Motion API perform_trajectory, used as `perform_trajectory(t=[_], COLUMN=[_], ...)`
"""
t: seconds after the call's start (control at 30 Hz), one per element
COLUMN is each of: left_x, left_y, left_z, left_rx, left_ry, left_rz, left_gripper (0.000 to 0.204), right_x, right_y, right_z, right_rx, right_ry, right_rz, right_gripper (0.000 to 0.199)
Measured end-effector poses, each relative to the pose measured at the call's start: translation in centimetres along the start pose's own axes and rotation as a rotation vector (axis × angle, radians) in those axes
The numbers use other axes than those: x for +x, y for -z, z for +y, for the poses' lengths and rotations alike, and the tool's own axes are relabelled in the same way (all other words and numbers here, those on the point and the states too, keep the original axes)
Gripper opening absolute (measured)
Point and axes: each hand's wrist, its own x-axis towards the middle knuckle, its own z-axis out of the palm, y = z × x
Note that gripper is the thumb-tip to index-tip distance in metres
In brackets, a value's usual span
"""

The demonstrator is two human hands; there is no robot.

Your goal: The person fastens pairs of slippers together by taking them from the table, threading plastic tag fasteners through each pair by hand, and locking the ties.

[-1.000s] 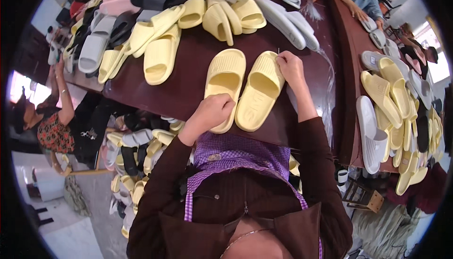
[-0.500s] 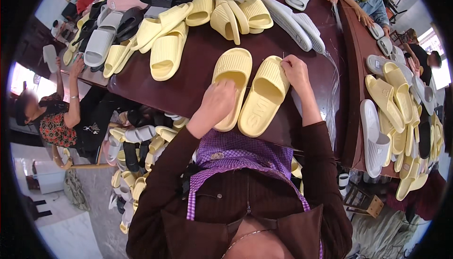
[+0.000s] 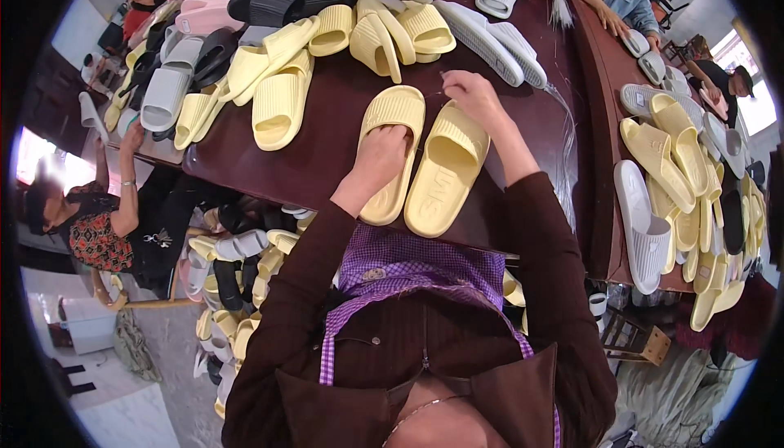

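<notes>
Head view: left hand point(image 3: 382, 154) now rests flat on the left yellow slide point(image 3: 390, 154), right hand point(image 3: 472, 98) pinching (apparently a thin tie) at the right slide's point(image 3: 447, 169) strap, both hands shifted slightly since earlier, pair side by side on the worktop point(image 3: 327, 138).

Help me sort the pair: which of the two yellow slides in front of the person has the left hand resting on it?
The left slide: the left hand lies flat on its footbed. The right slide beside it lies uncovered.
</notes>
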Motion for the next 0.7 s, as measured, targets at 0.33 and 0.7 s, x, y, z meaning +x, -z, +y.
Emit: perform_trajectory(t=[0.33, 0.7], left_x=[-0.4, 1.7], left_y=[-0.3, 3.8], left_z=[-0.3, 4.4], left_rx=[-0.060, -0.234], left_ry=[0.075, 0.057], left_rz=[0.056, 0.298], left_gripper=[0.007, 0.023], right_x=[1.5, -3.4], right_y=[-1.9, 2.0], right_z=[0.0, -3.8], right_rx=[-0.097, -0.010], right_ry=[-0.018, -0.026], right_rz=[-0.313, 0.167], right_gripper=[0.009, 0.009])
